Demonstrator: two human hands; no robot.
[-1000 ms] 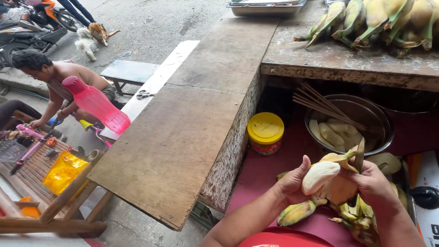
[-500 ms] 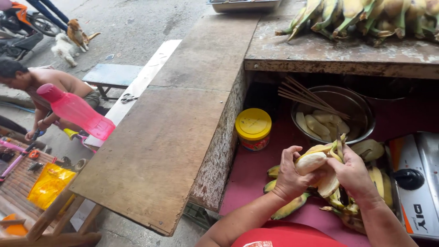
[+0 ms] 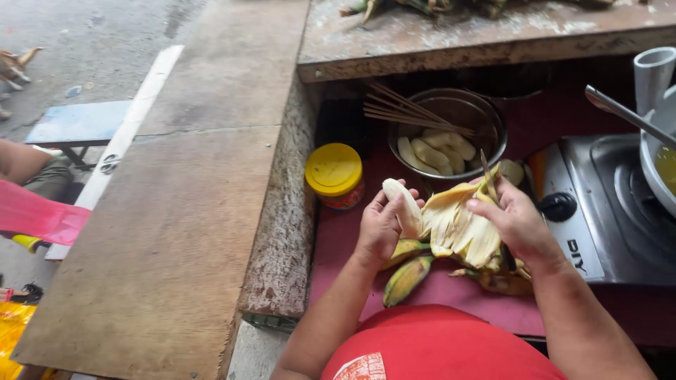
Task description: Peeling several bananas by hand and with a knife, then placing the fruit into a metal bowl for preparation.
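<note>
My left hand (image 3: 379, 229) holds a pale peeled banana (image 3: 403, 205), its tip pointing up and left. My right hand (image 3: 515, 222) grips the opened yellow banana peel (image 3: 461, 225) together with a thin knife whose blade (image 3: 486, 169) sticks up above the fingers. The two hands are close together above a dark red surface (image 3: 338, 239). Unpeeled green-yellow bananas (image 3: 406, 279) lie just below my left hand. Behind the hands stands a metal bowl (image 3: 461, 112) with several peeled bananas (image 3: 433, 151) inside and wooden skewers (image 3: 408, 112) across its rim.
A jar with a yellow lid (image 3: 334, 172) stands left of the bowl. A steel gas stove (image 3: 605, 211) with a black knob (image 3: 558, 206) is at the right. A wooden counter (image 3: 176, 232) fills the left. A person sits at far left with a pink object (image 3: 39, 214).
The view has tilted down and closer. The peeled banana has come free of the peel into my left hand, and the peel has stayed in my right hand.
</note>
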